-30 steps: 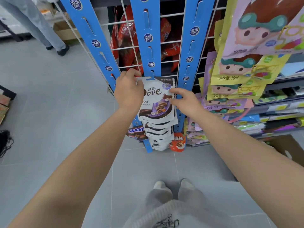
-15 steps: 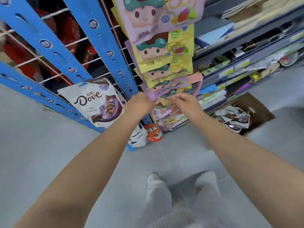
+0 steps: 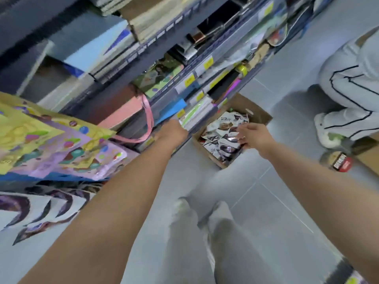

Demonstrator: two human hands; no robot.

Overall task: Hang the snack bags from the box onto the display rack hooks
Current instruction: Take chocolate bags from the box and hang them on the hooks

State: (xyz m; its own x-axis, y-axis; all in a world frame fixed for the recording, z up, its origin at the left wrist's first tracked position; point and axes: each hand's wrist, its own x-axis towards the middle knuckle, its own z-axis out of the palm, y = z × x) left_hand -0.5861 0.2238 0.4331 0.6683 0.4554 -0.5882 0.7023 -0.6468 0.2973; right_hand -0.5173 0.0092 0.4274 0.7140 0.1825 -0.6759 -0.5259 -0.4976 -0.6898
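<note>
Head view: right hand point(image 3: 254, 136) nearer box point(image 3: 257, 114)

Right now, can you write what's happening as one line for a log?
phase: getting next bag | right hand: open over snack bags in box | left hand: beside shelf, grip unclear | box: on floor

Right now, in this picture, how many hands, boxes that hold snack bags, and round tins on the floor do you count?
Hands: 2, the left hand and the right hand
Boxes of bags: 1, the cardboard box
Round tins: 1, the round tin
Total: 4
The snack bags inside lie too jumbled to count.
</note>
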